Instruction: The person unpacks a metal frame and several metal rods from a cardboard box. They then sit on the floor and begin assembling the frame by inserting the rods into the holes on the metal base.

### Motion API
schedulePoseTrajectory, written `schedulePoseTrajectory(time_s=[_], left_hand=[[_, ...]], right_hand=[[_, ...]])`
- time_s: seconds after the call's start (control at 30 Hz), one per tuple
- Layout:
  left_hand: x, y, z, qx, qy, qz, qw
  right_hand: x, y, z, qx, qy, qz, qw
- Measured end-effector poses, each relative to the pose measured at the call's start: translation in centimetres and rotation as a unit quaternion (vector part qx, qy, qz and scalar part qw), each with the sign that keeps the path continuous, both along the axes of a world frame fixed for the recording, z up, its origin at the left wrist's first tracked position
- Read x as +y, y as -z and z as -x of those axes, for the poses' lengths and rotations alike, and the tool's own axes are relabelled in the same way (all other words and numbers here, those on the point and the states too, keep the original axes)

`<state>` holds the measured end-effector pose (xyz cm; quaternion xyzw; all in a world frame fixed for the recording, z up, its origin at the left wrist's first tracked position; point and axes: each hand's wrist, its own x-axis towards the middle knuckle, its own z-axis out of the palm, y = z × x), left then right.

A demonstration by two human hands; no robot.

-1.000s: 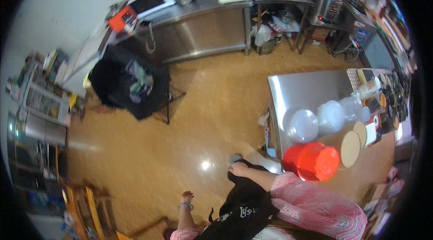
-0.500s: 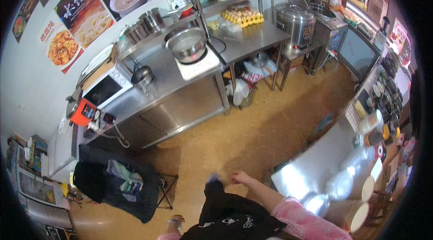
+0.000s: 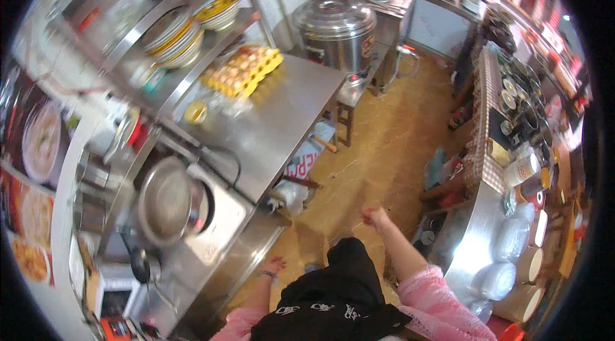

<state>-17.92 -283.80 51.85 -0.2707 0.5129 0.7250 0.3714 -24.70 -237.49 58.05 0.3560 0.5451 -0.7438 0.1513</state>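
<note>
My left hand [image 3: 274,265], a band at its wrist, hangs low beside the front of the steel counter, its fingers loosely apart and nothing in them. My right hand [image 3: 373,214] is held out over the brown floor with its fingers curled in, and no object shows in it. Neither hand touches anything. Left of me, a steel pot [image 3: 165,201] sits on a white cooktop [image 3: 221,229]. A small dark-handled pan [image 3: 142,265] lies beside it, near a white microwave [image 3: 115,296].
A yellow tray of eggs [image 3: 246,72] rests on the steel table [image 3: 288,110], under a shelf with stacked bowls [image 3: 173,40]. Beyond stands a large lidded steel boiler [image 3: 336,30]. On the right, a steel counter [image 3: 458,238] carries plastic containers [image 3: 512,238] and several jars.
My view has turned right and come closer to the cooktop and egg table. The black chair has left the picture. Both hands have swung along with my body.
</note>
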Motion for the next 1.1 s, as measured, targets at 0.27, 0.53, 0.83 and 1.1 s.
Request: schedulePoseTrajectory(time_s=[0.27, 0.53, 0.83, 1.1], left_hand=[[16.9, 2.8, 13.2, 0.034, 0.176, 0.120, 0.976], [27.8, 6.8, 17.9, -0.067, 0.061, 0.090, 0.992], [31.4, 4.9, 21.6, -0.146, 0.061, 0.092, 0.983], [30.5, 3.9, 24.8, -0.131, 0.110, 0.144, 0.975]], right_hand=[[18.0, 2.1, 39.3, 0.129, 0.189, 0.237, 0.944], [27.3, 14.3, 65.0, -0.113, 0.305, 0.389, 0.862], [27.0, 14.9, 65.6, -0.003, 0.265, 0.250, 0.931], [26.8, 11.8, 63.7, 0.202, 0.101, -0.219, 0.949]])
